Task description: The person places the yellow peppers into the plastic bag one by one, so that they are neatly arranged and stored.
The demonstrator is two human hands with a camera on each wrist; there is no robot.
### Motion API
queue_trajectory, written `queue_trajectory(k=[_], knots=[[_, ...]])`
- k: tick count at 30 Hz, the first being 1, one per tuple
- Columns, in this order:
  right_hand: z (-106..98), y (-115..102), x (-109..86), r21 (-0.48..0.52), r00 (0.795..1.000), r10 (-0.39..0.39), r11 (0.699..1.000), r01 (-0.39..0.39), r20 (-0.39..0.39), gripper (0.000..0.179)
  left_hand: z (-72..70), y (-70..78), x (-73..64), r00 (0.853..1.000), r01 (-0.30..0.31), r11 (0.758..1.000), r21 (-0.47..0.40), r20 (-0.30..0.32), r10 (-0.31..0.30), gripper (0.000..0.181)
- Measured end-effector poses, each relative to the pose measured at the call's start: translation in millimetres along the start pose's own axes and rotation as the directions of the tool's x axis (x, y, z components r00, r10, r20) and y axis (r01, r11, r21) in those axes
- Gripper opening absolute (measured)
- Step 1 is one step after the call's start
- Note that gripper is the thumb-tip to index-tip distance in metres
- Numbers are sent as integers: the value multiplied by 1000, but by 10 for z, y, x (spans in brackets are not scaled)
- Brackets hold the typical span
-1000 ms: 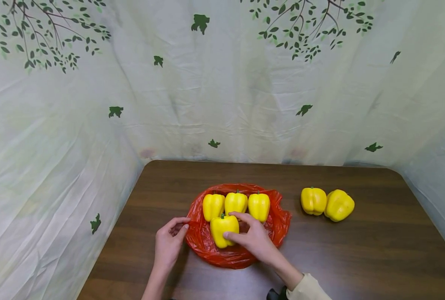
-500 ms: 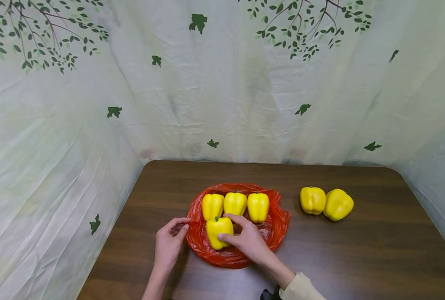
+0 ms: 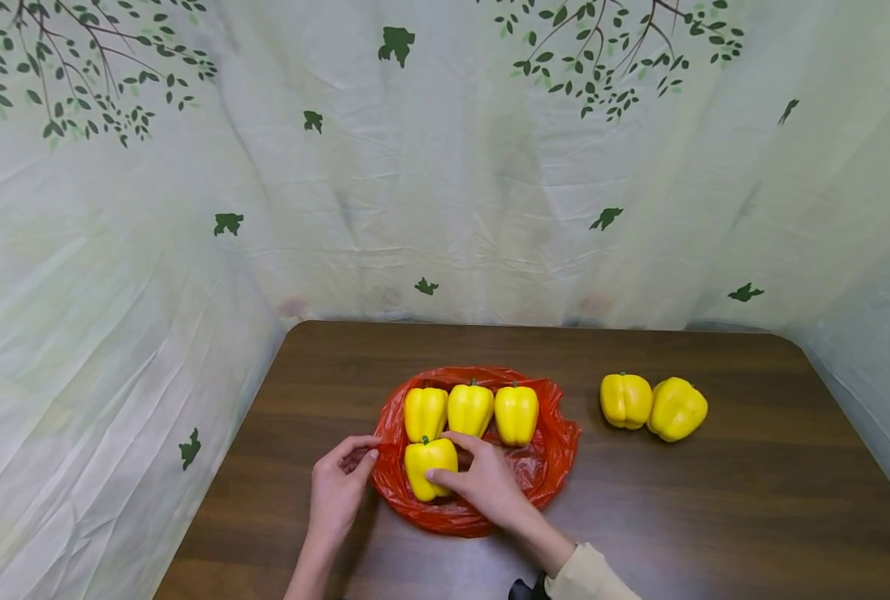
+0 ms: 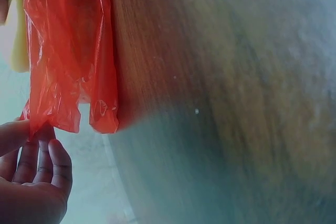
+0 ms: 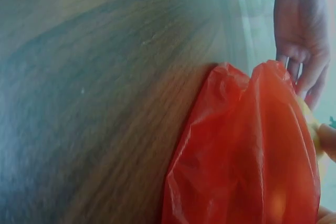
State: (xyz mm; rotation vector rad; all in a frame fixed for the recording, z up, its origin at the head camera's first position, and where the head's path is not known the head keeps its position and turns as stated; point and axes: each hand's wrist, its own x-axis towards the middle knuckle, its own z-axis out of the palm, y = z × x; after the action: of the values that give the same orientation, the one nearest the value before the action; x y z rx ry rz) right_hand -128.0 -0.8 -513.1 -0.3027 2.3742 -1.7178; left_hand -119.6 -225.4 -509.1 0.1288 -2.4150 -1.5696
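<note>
Right grip (image 3: 484,479) clamped round front pepper (image 3: 428,469) inside red bag (image 3: 452,523), three more peppers (image 3: 471,409) behind. Left grip (image 3: 337,492) pinches bag at left.

The pepper (image 3: 424,473) in the right fingers (image 3: 451,480) is green-stemmed yellow, the bag (image 3: 452,522) at the left fingertips (image 3: 367,463) red, the tabletop (image 3: 715,500) below them wood-grained brown, the cloth (image 3: 460,183) beyond whitish with printed green leaves (image 3: 396,44).

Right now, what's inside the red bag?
The red bag holds a back row of three yellow peppers and a front pepper that the right hand grips. Whatever lies under the peppers or behind that hand is covered.
</note>
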Motion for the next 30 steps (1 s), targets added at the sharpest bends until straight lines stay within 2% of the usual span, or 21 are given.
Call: queue_trajectory(k=[9,16,23,30], knots=[[87,-10,3,-34,998,16,999,-18,-54,61,5,-2,-3,1000,1,1000,-1,-1,-1,16],[121,-10,26,-60,998,33,998,-37,-56,59,11,-6,-21,1000,21,1000,-10,10,-21,16],[148,-14,51,-22,997,51,998,-52,-49,55,14,-13,-33,999,33,999,-13,16,-33,16],[170,-12,69,-2,996,75,997,-76,-46,60,19,-23,-31,999,35,999,-11,19,-35,17]])
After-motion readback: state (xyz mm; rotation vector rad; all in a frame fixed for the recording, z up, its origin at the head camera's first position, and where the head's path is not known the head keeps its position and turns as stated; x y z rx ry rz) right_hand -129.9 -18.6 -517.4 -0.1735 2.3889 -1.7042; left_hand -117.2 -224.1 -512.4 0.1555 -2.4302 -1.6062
